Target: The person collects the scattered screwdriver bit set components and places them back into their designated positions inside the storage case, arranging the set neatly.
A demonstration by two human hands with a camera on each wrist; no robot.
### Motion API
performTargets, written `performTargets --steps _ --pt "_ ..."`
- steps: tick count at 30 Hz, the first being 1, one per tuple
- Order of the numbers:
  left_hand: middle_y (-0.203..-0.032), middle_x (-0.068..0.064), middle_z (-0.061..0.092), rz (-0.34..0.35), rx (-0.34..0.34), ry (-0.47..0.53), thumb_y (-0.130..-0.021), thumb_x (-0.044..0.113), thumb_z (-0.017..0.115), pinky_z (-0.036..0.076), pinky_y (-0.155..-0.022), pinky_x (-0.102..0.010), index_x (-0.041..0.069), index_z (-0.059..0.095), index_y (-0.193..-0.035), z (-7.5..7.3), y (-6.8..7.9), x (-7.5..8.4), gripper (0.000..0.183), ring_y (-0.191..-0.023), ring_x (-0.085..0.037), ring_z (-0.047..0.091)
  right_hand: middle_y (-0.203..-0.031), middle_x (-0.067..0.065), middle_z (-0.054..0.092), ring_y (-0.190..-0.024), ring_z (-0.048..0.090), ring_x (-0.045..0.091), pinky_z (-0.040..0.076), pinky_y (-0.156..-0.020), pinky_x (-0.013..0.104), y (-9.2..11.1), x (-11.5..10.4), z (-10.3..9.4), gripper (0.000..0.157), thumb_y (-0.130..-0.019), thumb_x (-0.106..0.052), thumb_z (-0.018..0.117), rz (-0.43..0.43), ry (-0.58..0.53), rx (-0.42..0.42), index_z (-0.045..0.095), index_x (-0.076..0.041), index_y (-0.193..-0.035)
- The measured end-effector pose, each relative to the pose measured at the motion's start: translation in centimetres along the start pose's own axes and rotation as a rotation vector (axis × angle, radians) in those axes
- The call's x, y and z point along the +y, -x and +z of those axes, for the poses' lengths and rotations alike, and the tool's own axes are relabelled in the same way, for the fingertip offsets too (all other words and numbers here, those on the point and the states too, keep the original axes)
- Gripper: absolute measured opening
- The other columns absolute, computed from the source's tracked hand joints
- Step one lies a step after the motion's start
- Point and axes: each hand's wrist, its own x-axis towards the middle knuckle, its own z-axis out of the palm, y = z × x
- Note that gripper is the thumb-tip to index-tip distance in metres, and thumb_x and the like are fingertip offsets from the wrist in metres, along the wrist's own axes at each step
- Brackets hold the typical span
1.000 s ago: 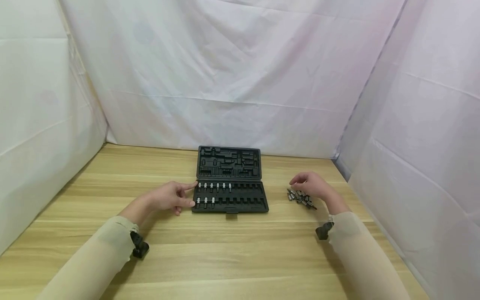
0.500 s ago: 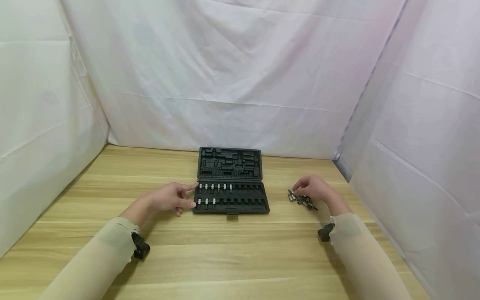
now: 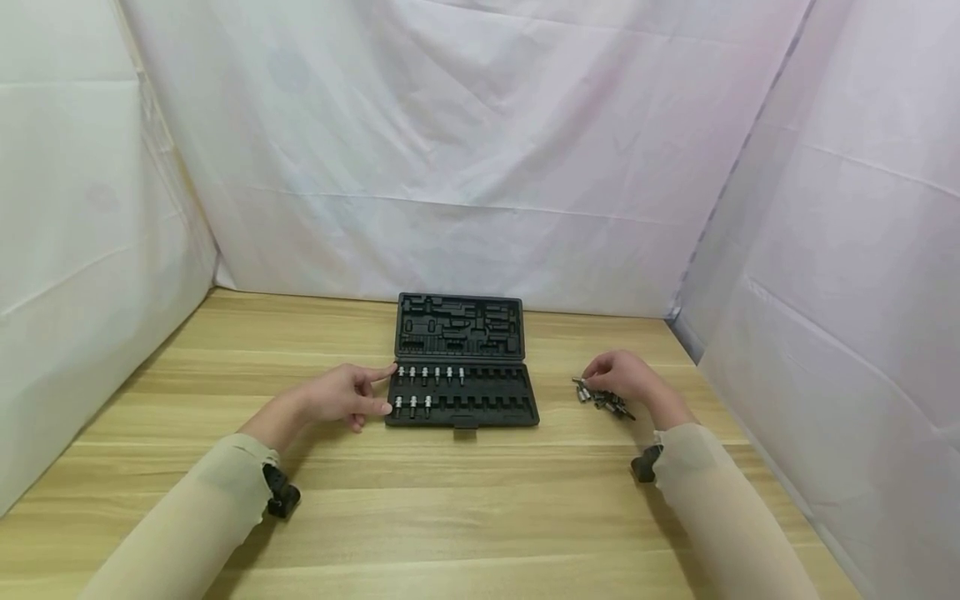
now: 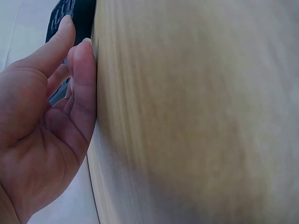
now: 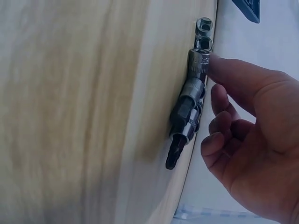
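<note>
The left hand (image 3: 343, 398) sets its thumb and forefinger, straight and spread apart, against the left edge of the black bit-socket case (image 3: 487, 387), apparently to keep the light box from sliding; its other fingers bend loosely and hold nothing. The case lies unfolded on the wood-grain table (image 3: 450, 508), its moulded lid (image 3: 459, 327) laid back behind the base, which seems to leave both slotted rows within reach. Over to the right, well apart from it, the right hand (image 3: 624, 375) bends over a small pile of loose bit sockets (image 5: 192, 91), thumb at the pile's edge; whether thumb and fingertip pinch one cannot be told, since the contact is hidden. The pile probably sits there to be near that hand. The loose pieces lie heaped and crossing, with bright silver, ridged collars, square drive holes and dark bit tips; the marking on one collar is too small to read. In the case, six upper-row bits (image 3: 425, 374) and three lower-row bits (image 3: 413, 404) stand side by side from the left end, silver heads toward the lid.
</note>
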Motion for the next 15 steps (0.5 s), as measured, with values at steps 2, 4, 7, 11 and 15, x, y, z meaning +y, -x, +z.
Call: performTargets --steps 2,4,7,11,15 --pt "-0.097 -0.012 0.056 -0.001 0.001 -0.006 -0.102 0.024 0.081 0.068 -0.07 -0.034 0.015 0.029 -0.174 -0.1 0.0 0.0 0.089 -0.073 -0.019 0.064 -0.111 0.01 0.079 -0.1 0.069 0.025 0.06 -0.09 0.045 -0.2 -0.2 0.0 0.019 -0.105 -0.024 0.076 0.009 -0.011 0.015 0.082 -0.009 -0.114" --pt "-0.097 -0.012 0.056 0.001 0.0 -0.01 -0.102 0.024 0.081 0.068 -0.071 -0.034 0.015 0.029 -0.174 -0.1 0.0 -0.1 0.089 -0.073 -0.019 0.064 -0.114 0.01 0.077 -0.1 0.068 0.025 0.058 -0.086 0.041 -0.3 -0.4 0.0 0.02 -0.106 -0.026 0.074 0.009 -0.026 0.032 0.081 -0.01 -0.116" --pt "-0.098 -0.012 0.056 -0.003 0.001 -0.005 -0.101 0.025 0.081 0.068 -0.071 -0.035 0.016 0.03 -0.174 -0.2 0.0 -0.1 0.09 -0.074 -0.02 0.065 -0.117 0.01 0.077 -0.101 0.068 0.024 0.057 -0.086 0.038 -0.4 -0.9 0.0 0.02 -0.107 -0.027 0.073 0.006 -0.057 0.067 0.08 -0.012 -0.117" --pt "-0.097 -0.012 0.056 -0.001 0.001 -0.001 -0.101 0.025 0.081 0.069 -0.072 -0.035 0.016 0.03 -0.174 -0.2 -0.1 -0.2 0.09 -0.074 -0.02 0.065 -0.118 0.011 0.078 -0.101 0.07 0.024 0.058 -0.085 0.035 -0.5 -1.6 0.1 0.023 -0.107 -0.028 0.073 -0.006 -0.117 0.087 0.078 -0.01 -0.121" --pt "-0.097 -0.012 0.056 -0.002 0.0 0.005 -0.101 0.026 0.082 0.069 -0.071 -0.035 0.016 0.03 -0.174 -0.2 -0.1 -0.2 0.09 -0.073 -0.02 0.064 -0.116 0.012 0.077 -0.098 0.07 0.027 0.057 -0.077 0.033 -0.6 -2.4 0.3 0.026 -0.108 -0.03 0.073 -0.009 -0.178 0.094 0.076 -0.009 -0.123"
